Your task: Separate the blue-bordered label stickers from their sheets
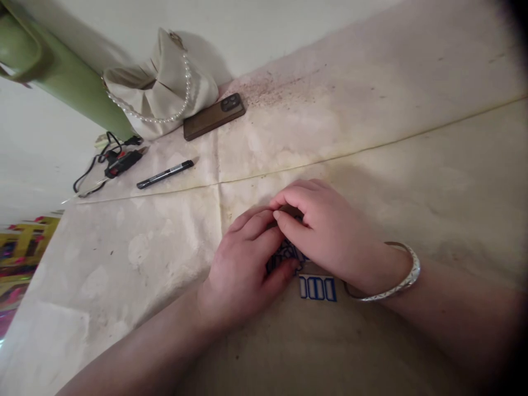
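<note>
Left hand (pixel 243 264) and right hand (pixel 330 223) curve narrowly together over blue-lined pieces (pixel 285 254) on the surface (pixel 391 181), near middle; whether they grip, I cannot tell. One blue-framed strip (pixel 317 287) lies just beside. Work seems unfinished; the done part is hidden.

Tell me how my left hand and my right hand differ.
Your right hand wears a silver bangle at its wrist; your left hand wears none. Your left hand's thumb stands apart from its fingers, while your right hand's thumb tip sits close to its index fingertip. Both curl over blue-lined material.
</note>
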A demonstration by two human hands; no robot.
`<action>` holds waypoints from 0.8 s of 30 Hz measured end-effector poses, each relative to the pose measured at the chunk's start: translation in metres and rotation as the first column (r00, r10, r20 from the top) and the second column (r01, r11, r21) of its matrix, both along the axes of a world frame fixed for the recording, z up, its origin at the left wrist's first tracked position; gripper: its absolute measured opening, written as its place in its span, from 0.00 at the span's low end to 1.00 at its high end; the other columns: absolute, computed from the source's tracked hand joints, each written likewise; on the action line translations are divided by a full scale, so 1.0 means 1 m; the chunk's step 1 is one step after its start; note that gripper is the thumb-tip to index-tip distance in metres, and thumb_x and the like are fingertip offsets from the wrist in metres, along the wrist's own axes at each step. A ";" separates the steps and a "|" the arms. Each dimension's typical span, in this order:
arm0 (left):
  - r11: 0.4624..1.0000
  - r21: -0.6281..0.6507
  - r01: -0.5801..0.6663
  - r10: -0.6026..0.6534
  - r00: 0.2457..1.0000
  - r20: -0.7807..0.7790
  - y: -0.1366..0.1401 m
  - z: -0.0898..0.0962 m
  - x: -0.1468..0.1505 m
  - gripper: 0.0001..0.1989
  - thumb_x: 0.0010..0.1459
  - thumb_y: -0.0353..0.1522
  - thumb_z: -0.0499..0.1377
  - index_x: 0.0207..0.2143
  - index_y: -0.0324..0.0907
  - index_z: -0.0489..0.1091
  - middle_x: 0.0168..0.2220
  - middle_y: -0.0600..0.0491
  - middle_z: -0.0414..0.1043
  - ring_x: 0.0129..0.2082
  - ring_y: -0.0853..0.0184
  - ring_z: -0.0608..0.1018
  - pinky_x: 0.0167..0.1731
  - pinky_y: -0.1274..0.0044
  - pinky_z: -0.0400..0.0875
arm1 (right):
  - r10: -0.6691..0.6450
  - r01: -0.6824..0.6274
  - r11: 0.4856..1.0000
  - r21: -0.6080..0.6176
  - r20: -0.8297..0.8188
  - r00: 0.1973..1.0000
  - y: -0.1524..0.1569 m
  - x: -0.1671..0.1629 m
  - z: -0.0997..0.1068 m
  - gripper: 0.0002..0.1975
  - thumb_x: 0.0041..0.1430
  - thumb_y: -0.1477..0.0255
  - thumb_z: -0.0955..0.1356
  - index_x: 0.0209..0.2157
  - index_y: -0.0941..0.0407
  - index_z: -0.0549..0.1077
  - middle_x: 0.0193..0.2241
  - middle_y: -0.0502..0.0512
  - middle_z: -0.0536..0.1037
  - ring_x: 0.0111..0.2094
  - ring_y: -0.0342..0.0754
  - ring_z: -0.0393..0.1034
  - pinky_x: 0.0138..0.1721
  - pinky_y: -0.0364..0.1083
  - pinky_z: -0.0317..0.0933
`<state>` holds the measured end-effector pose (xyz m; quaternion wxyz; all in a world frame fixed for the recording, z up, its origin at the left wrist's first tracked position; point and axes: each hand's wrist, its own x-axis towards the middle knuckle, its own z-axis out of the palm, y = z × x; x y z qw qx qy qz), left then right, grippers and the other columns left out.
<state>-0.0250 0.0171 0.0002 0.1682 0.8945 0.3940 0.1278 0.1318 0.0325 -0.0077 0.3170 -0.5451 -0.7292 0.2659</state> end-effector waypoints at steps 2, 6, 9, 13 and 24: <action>1.000 0.001 -0.001 0.001 1.000 0.004 0.000 0.000 0.000 0.16 0.53 0.33 0.60 0.45 0.41 0.70 0.51 0.47 0.68 0.56 0.57 0.65 0.56 0.64 0.60 | 0.001 -0.001 1.000 -0.006 0.009 1.000 0.000 0.000 0.000 0.07 0.56 0.78 0.64 0.32 0.54 0.73 0.32 0.52 0.76 0.39 0.50 0.67 0.42 0.49 0.61; 1.000 -0.001 -0.003 0.003 1.000 0.009 0.000 0.000 0.000 0.15 0.53 0.33 0.59 0.44 0.42 0.70 0.51 0.47 0.68 0.55 0.56 0.66 0.55 0.63 0.61 | 0.009 -0.009 1.000 -0.003 0.009 1.000 0.001 0.000 0.000 0.08 0.56 0.78 0.64 0.32 0.54 0.73 0.32 0.52 0.76 0.39 0.50 0.67 0.43 0.50 0.61; 1.000 0.001 -0.001 0.001 1.000 0.010 0.000 0.000 0.000 0.15 0.53 0.33 0.59 0.44 0.41 0.70 0.50 0.46 0.68 0.55 0.57 0.66 0.54 0.62 0.61 | 0.005 -0.005 1.000 0.006 0.001 1.000 0.001 0.000 -0.001 0.07 0.56 0.78 0.64 0.32 0.54 0.73 0.32 0.52 0.76 0.39 0.50 0.67 0.43 0.50 0.61; 1.000 -0.002 0.001 -0.001 1.000 0.017 0.000 0.000 -0.001 0.13 0.53 0.33 0.59 0.43 0.42 0.70 0.50 0.47 0.68 0.55 0.56 0.67 0.54 0.61 0.61 | -0.001 0.001 1.000 0.020 -0.006 1.000 0.000 0.000 -0.002 0.07 0.55 0.78 0.64 0.31 0.54 0.72 0.32 0.52 0.76 0.39 0.50 0.67 0.42 0.49 0.61; 1.000 0.004 0.010 -0.010 1.000 0.012 0.000 0.002 -0.001 0.15 0.53 0.33 0.60 0.44 0.41 0.70 0.50 0.46 0.68 0.55 0.57 0.66 0.55 0.64 0.61 | 0.009 -0.009 1.000 0.024 -0.002 1.000 0.000 -0.001 -0.002 0.07 0.55 0.78 0.63 0.30 0.54 0.72 0.32 0.52 0.76 0.38 0.49 0.67 0.42 0.50 0.61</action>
